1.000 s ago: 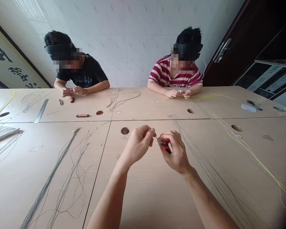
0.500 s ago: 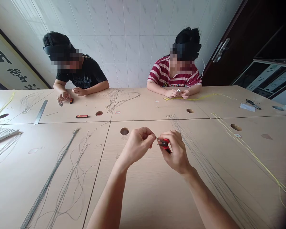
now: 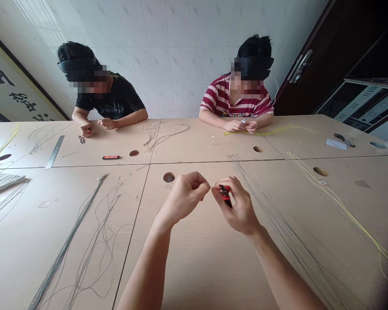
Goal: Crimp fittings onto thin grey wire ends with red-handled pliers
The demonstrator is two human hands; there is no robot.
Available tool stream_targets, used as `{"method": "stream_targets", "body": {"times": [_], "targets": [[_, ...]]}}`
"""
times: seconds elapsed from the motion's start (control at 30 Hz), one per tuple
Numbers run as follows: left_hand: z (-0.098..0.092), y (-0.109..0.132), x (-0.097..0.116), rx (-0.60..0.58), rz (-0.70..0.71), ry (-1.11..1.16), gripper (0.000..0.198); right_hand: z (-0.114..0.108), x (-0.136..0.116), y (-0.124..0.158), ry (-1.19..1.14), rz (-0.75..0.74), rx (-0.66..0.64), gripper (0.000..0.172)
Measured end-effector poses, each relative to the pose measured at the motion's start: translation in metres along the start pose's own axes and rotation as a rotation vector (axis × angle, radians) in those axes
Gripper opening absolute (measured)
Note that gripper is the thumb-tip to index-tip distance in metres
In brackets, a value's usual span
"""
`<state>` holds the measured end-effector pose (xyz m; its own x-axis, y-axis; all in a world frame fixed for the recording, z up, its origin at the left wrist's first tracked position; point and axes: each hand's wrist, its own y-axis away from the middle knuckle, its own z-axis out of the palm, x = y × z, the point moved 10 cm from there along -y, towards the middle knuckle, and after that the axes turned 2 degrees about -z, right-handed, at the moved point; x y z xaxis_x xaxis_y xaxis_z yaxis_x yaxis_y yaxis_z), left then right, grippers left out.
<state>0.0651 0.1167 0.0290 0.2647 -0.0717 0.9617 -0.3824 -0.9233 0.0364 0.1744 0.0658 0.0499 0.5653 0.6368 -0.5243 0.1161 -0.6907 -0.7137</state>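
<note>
Above the middle of the table, my left hand is closed in a pinch on a tiny piece at its fingertips, too small to name. My right hand is wrapped round red and black pliers, just right of the left hand. Its thumb and forefinger come close to the same tiny piece. A spread of thin grey cords lies to the right of my hands, and a dense grey cord bundle lies to the left.
Two people sit across the table, their hands on it. Yellow cords run down the right side. Loose cords, a metal ruler, a red and black knife and round holes are in view.
The plier jaws have turned away from the tiny piece, and my right thumb and forefinger have moved closer to it. My left hand has shifted slightly left. The left person's hand has closed over a red item.
</note>
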Motion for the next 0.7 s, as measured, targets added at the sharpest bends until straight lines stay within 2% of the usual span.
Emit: {"method": "stream_targets", "body": {"times": [0.33,0.7], "targets": [[0.001,0.001,0.0,-0.023,0.002,-0.051,0.012,0.003,0.015,0.002,-0.102,0.196,-0.067,0.014],[0.002,0.001,-0.005,-0.018,-0.005,-0.141,0.013,0.001,0.03,0.006,-0.189,0.333,-0.055,0.017]]}}
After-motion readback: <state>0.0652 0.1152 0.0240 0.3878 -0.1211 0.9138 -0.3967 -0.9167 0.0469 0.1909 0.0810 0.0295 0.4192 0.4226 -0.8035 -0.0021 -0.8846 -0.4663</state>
